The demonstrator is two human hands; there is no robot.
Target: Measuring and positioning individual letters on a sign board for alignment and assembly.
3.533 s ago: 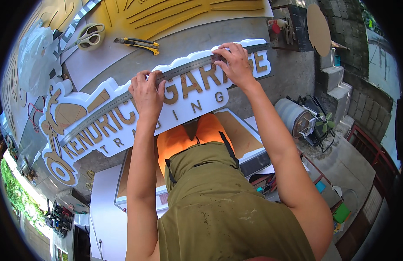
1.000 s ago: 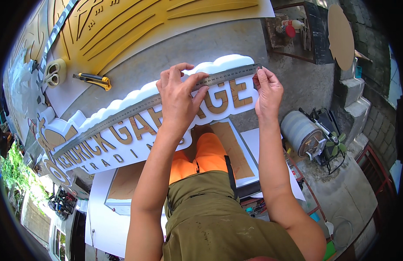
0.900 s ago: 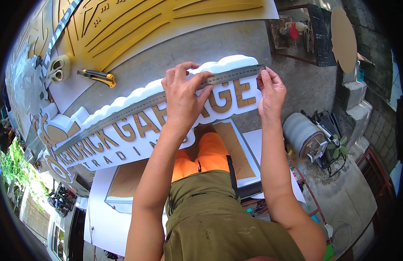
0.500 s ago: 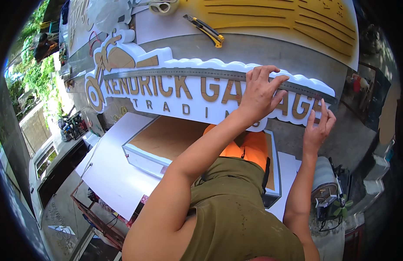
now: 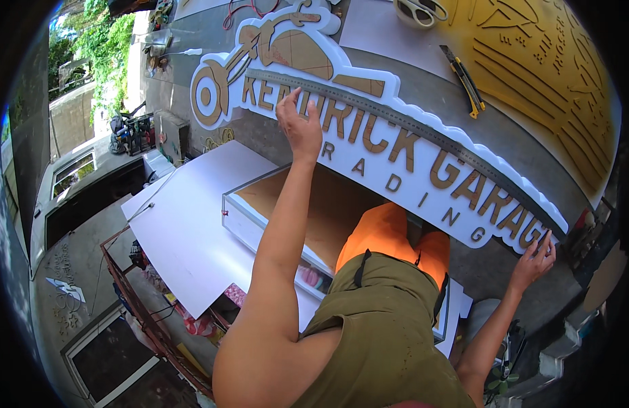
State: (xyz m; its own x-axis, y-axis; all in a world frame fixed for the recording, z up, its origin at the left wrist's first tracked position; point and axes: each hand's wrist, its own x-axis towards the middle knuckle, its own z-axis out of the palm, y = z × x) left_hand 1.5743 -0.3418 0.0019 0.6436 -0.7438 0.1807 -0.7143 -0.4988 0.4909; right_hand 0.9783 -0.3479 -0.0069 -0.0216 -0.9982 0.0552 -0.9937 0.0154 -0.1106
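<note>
A white cut-out sign (image 5: 413,151) with brown raised letters and a brown motorcycle shape lies across the work surface in front of me. Along the tops of its large letters runs a long grey metal ruler (image 5: 423,124). My left hand (image 5: 301,128) is over the ruler's left part, beside the first large letters, its index finger and thumb apart and a fingertip at the ruler. Near the sign's right end, my right hand (image 5: 534,262) has its fingers stretched toward the last letter and the ruler's end. Neither hand grips anything that I can see.
Beyond the sign lie a yellow-and-black utility knife (image 5: 464,80), white-handled scissors (image 5: 421,10) and a golden painted sheet (image 5: 532,75) with cut shapes. Nearer me are a framed box (image 5: 256,211) with a brown panel and a white sheet (image 5: 199,204). A metal railing (image 5: 148,330) stands left.
My left hand has moved left along the ruler, from the sign's middle-right to its first letters. My right hand stays near the right end. The view has turned and shifted left.
</note>
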